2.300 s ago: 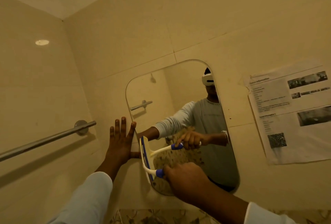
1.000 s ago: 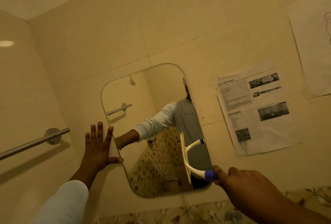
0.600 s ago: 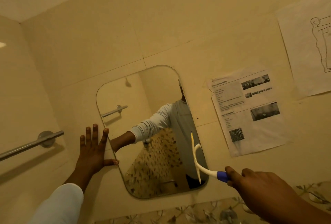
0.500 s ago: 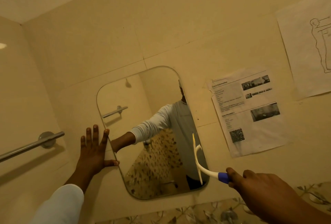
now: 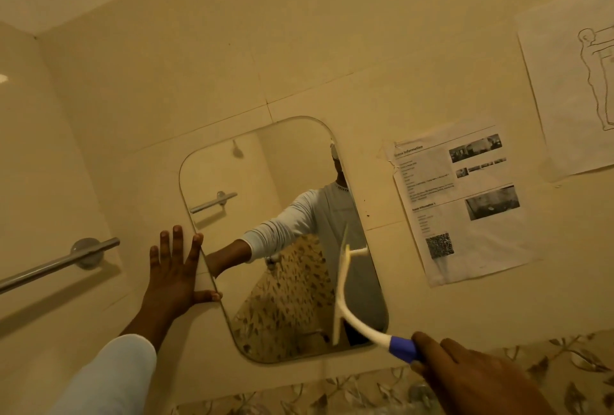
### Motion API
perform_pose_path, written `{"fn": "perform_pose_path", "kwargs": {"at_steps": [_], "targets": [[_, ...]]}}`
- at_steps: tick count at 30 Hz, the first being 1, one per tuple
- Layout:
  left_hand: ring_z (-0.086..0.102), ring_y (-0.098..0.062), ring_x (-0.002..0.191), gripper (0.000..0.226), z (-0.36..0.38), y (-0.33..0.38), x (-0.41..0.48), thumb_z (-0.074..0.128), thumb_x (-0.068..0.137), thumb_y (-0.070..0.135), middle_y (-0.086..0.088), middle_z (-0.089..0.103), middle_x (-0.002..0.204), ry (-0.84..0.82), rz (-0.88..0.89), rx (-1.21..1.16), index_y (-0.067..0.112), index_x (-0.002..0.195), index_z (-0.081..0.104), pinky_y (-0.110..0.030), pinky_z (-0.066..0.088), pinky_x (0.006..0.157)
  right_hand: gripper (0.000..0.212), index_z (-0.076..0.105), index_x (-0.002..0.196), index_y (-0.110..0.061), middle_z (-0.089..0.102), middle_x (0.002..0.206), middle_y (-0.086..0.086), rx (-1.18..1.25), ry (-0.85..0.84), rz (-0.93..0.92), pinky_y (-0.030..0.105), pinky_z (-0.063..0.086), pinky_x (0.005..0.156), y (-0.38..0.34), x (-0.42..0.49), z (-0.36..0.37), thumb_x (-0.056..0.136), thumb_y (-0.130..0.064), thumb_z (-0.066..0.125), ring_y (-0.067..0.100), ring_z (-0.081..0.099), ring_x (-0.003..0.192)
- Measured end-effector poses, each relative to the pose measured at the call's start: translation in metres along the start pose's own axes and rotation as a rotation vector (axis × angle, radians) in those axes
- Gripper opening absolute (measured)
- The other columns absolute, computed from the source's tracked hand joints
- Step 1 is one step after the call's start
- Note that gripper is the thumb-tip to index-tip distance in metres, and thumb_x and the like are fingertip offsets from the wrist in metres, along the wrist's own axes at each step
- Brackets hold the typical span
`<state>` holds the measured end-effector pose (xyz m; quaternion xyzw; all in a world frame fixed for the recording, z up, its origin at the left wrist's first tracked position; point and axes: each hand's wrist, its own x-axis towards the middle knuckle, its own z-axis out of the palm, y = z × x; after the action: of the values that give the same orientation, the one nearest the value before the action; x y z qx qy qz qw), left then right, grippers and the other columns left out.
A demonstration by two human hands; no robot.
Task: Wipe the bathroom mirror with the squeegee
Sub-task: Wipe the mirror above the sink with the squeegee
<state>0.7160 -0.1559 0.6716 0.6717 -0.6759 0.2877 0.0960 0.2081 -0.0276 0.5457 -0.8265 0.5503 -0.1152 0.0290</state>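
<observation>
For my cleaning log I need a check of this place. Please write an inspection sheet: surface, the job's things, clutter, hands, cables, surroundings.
Surface: mirror with rounded corners, fixed on a tiled wall.
Job's things: squeegee, blade upright against the mirror's right part, blue grip.
Clutter: nothing seen.
Hands: left hand flat on the wall, fingers spread, thumb at the mirror's left edge; right hand grips the squeegee handle.
Cables: nothing seen.
Surroundings: metal bar on the left wall; printed sheet and drawing right of the mirror.
</observation>
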Motion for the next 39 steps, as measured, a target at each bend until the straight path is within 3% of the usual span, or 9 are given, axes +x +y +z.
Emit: {"fn": "perform_pose_path", "kwargs": {"at_steps": [4, 6, 8, 12, 17, 24, 28, 31, 39], "targets": [[-0.022, -0.048, 0.151, 0.157, -0.002, 0.001, -0.001, 0.067, 0.047, 0.094, -0.023, -0.024, 0.165, 0.002, -0.011, 0.011, 0.025, 0.159, -0.018, -0.072, 0.004, 0.119, 0.027, 0.031, 0.132, -0.049, 0.058, 0.122, -0.016, 0.323, -0.031, -0.019, 0.027, 0.050, 0.094, -0.038, 0.038, 0.027, 0.107, -0.060, 0.029, 0.004, 0.057, 0.094], [-0.023, -0.048, 0.151, 0.158, -0.002, 0.002, -0.001, 0.072, 0.047, 0.090, -0.024, -0.024, 0.165, 0.004, -0.017, 0.017, 0.025, 0.159, -0.019, -0.071, 0.004, 0.120, 0.016, 0.030, 0.117, -0.050, 0.056, 0.099, -0.017, 0.461, 0.019, -0.023, 0.021, 0.049, 0.080, -0.059, 0.057, 0.044, 0.106, -0.062, 0.029, 0.001, 0.055, 0.079], [-0.024, -0.048, 0.150, 0.157, -0.003, 0.003, -0.001, 0.071, 0.048, 0.091, -0.024, -0.026, 0.164, -0.016, -0.041, 0.033, 0.023, 0.160, -0.017, -0.070, 0.002, 0.120, 0.022, 0.031, 0.117, -0.046, 0.055, 0.090, -0.014, 0.553, 0.142, -0.021, 0.018, 0.042, 0.065, -0.079, 0.075, 0.057, 0.105, -0.064, 0.030, 0.005, 0.054, 0.072], [-0.030, -0.046, 0.148, 0.152, -0.005, 0.004, 0.000, 0.065, 0.052, 0.094, -0.022, -0.033, 0.162, -0.038, -0.067, 0.059, 0.017, 0.161, -0.008, -0.068, -0.004, 0.121, 0.035, 0.051, 0.129, -0.035, 0.066, 0.102, -0.009, 0.957, 0.311, -0.037, 0.022, 0.050, 0.077, -0.126, 0.105, 0.068, 0.105, -0.057, 0.040, 0.008, 0.065, 0.089], [-0.027, -0.046, 0.150, 0.152, 0.000, 0.002, -0.001, 0.064, 0.052, 0.095, -0.021, -0.029, 0.164, 0.013, -0.041, 0.037, 0.024, 0.160, -0.016, -0.069, -0.003, 0.120, 0.041, 0.060, 0.107, -0.031, 0.066, 0.080, 0.001, 1.313, 0.446, -0.105, 0.018, 0.048, 0.061, -0.176, 0.134, 0.039, 0.090, -0.063, 0.041, 0.007, 0.062, 0.068], [-0.017, -0.049, 0.152, 0.151, 0.008, -0.004, 0.003, 0.056, 0.050, 0.101, -0.024, -0.018, 0.166, 0.056, 0.005, 0.008, 0.023, 0.162, -0.008, -0.074, 0.008, 0.117, 0.017, 0.055, 0.093, -0.032, 0.061, 0.071, -0.012, 1.380, 0.803, -0.287, 0.025, 0.051, 0.056, -0.186, 0.180, -0.081, 0.105, -0.043, 0.052, 0.007, 0.057, 0.059], [-0.016, -0.049, 0.152, 0.156, 0.008, -0.003, 0.003, 0.062, 0.045, 0.098, -0.024, -0.017, 0.167, 0.036, -0.023, 0.027, 0.020, 0.163, -0.003, -0.073, 0.010, 0.118, 0.021, 0.053, 0.089, -0.029, 0.053, 0.072, -0.012, 1.295, 0.948, -0.213, 0.014, 0.050, 0.057, -0.169, 0.193, -0.122, 0.107, -0.040, 0.053, -0.003, 0.059, 0.066], [-0.016, -0.049, 0.152, 0.156, 0.007, -0.003, 0.004, 0.063, 0.044, 0.098, -0.023, -0.017, 0.167, 0.043, -0.020, 0.028, 0.020, 0.163, -0.002, -0.072, 0.008, 0.118, 0.022, 0.055, 0.092, -0.023, 0.054, 0.078, -0.013, 1.256, 0.966, -0.157, 0.021, 0.053, 0.068, -0.157, 0.196, -0.121, 0.106, -0.040, 0.055, 0.008, 0.060, 0.072], [-0.014, -0.049, 0.153, 0.150, 0.008, -0.006, 0.005, 0.049, 0.048, 0.103, -0.023, -0.014, 0.168, 0.028, -0.007, 0.023, 0.018, 0.163, 0.005, -0.071, 0.006, 0.118, 0.021, 0.057, 0.096, -0.022, 0.058, 0.082, -0.010, 1.267, 0.906, -0.111, 0.020, 0.046, 0.067, -0.138, 0.201, -0.113, 0.106, -0.040, 0.054, 0.007, 0.061, 0.078]]}}
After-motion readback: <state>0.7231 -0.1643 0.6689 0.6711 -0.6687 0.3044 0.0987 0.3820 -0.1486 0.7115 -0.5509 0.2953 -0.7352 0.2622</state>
